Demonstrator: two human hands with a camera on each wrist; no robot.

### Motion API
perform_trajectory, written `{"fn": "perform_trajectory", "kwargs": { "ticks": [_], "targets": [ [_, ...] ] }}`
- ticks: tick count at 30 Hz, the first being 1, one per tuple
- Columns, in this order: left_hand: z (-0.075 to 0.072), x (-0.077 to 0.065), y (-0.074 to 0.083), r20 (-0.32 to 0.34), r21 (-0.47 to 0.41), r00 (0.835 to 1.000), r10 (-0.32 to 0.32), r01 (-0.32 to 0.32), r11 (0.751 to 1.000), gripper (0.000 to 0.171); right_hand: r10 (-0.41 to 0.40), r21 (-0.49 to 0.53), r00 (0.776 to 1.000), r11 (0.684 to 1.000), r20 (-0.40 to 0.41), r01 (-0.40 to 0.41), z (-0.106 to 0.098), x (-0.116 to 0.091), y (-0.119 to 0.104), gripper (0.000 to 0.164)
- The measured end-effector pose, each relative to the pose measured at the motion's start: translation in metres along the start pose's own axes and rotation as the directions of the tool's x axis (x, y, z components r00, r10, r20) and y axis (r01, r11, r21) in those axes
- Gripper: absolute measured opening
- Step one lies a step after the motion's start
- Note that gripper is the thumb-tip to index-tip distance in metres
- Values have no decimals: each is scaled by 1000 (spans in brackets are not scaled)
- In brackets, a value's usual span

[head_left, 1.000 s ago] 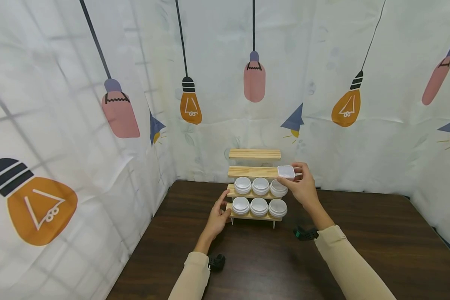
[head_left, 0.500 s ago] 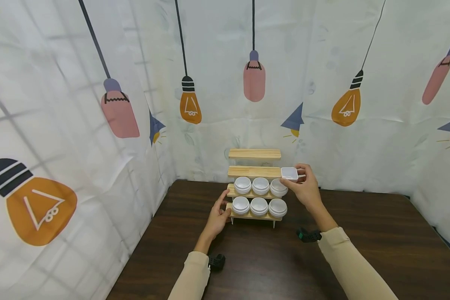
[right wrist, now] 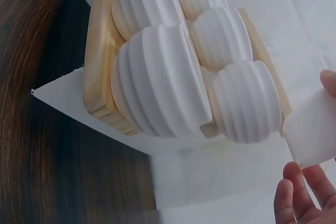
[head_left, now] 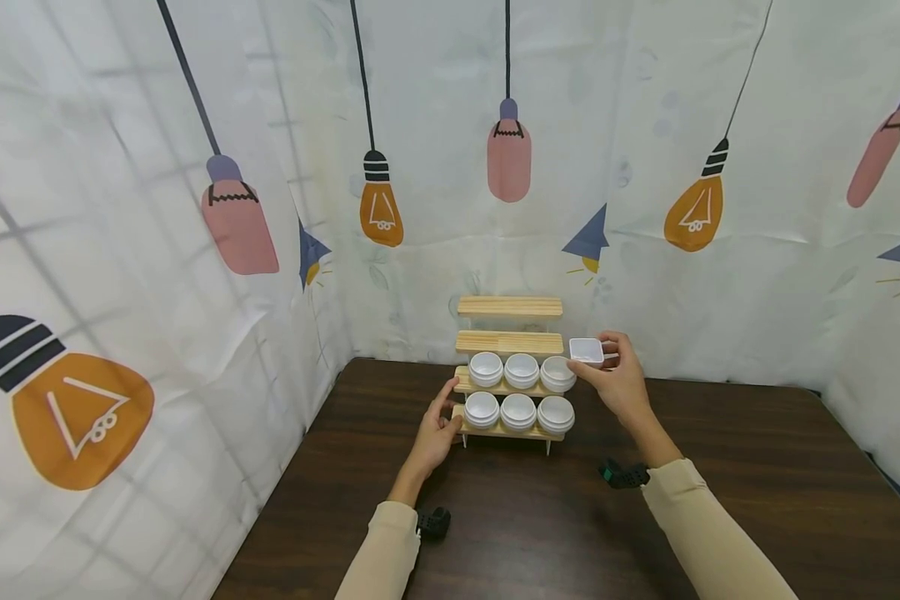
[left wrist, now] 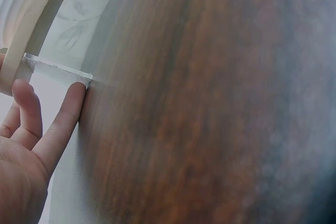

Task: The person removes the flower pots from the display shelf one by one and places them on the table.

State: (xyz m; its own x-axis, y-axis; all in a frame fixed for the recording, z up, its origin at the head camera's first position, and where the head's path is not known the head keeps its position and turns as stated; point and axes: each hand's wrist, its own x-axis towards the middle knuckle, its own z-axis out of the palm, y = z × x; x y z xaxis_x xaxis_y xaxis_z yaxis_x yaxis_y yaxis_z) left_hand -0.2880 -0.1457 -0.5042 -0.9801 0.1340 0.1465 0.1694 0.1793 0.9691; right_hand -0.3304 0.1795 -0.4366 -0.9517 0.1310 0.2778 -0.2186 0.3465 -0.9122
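A tiered wooden display stand (head_left: pixel 506 342) with clear side panels stands at the table's back, in the middle of the head view. My left hand (head_left: pixel 431 440) holds its left end; in the left wrist view the fingers (left wrist: pixel 64 116) touch the plank's end and the clear panel (left wrist: pixel 60 68). Several round white ribbed bowls (head_left: pixel 518 412) fill the two lower tiers; the upper two planks are bare. To the right of the stand, my right hand (head_left: pixel 621 385) pinches a small white square dish (head_left: pixel 586 351) between thumb and fingers, apart from the planks. In the right wrist view that dish (right wrist: pixel 311 129) is partly cut off.
The dark brown table (head_left: pixel 540 533) spreads in front of the stand and to both sides. A pale printed cloth (head_left: pixel 435 275) hangs close behind the stand and at the left. Black straps (head_left: pixel 624 474) sit on both wrists.
My right hand has moved the square dish rightward and slightly down, from in front of the third plank's right end to beside it. The left hand and the stand have kept their places.
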Motion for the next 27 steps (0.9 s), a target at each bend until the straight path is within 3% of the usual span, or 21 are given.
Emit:
{"fn": "perform_trajectory", "kwargs": {
  "ticks": [27],
  "targets": [
    [-1,3,-3,8,-13,1000,0,0,1000,69,50,3,999,999,-13,-50,-15,-7,21,69]
  ]
}}
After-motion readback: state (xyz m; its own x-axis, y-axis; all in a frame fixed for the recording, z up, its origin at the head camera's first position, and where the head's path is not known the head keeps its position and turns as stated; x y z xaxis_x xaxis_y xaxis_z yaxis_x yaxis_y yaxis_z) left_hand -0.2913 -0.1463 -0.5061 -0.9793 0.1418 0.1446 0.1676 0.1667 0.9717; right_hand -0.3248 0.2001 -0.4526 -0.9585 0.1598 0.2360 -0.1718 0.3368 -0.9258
